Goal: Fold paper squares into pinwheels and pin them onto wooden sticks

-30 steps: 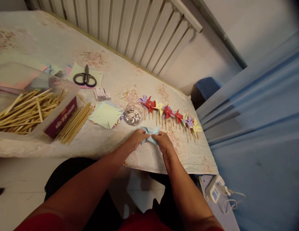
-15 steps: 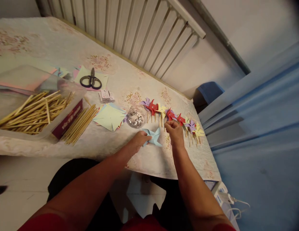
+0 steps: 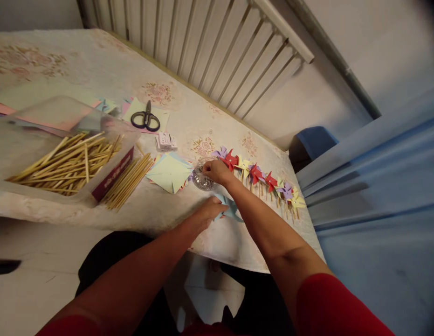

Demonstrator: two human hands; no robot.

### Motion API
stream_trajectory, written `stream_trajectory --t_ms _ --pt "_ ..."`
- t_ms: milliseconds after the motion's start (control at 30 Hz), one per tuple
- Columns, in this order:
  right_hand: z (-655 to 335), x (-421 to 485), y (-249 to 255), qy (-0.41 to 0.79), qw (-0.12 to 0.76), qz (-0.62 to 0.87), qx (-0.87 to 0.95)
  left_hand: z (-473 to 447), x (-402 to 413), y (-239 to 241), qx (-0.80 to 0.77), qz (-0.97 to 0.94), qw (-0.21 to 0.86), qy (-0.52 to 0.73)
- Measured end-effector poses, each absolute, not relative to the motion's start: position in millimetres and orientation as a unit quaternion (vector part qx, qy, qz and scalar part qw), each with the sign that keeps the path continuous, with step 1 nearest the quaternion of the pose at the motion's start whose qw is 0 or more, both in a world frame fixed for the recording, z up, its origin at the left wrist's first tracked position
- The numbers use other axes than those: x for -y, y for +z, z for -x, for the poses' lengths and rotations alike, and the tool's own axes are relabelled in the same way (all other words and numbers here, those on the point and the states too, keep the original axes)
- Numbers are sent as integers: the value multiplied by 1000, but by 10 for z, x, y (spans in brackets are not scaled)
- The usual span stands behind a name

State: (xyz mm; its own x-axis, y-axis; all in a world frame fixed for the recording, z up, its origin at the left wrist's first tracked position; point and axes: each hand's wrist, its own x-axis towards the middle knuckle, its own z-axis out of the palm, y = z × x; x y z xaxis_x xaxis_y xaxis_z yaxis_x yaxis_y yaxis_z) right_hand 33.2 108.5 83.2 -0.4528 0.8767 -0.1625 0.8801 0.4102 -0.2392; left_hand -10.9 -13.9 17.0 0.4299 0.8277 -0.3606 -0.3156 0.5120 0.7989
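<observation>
My left hand pinches a light blue paper pinwheel above the near part of the table. Part of this pinwheel is covered by my right forearm. Over a clear round dish of small shiny metal pieces, my right hand has its fingers pressed together at the dish. Whatever is between those fingertips is too small to make out. Just right of the dish, a row of finished pinwheels in red, yellow and purple lies on thin sticks. Left of it is a stack of cut paper squares.
A clear plastic box of wooden sticks stands at the left, with a bundle of sticks beside it. Black-handled scissors rest on paper near a small white box. A radiator runs behind the table; a blue curtain hangs at right.
My right hand has moved left from the row of pinwheels to the dish of metal pieces. The left hand still holds the light blue pinwheel. The whole view has shifted slightly.
</observation>
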Motion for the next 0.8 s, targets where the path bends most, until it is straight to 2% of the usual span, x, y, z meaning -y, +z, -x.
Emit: stream_trajectory --t_ms 100,233,533,633,800 --pt "-252 -1162 736 -102 75 -525 -842 114 144 196 -376 -322 788 367" --pt "-187 -1208 674 -58 122 -535 -834 106 135 203 -383 -304 792 364" --pt "-173 -1249 594 -48 124 -536 -834 106 136 150 -367 -305 797 369" --pt "-216 -1214 650 -61 75 -555 -826 105 120 147 -375 -312 793 367" --pt "-450 -990 898 -87 -132 -580 -799 131 110 177 -397 -322 777 368"
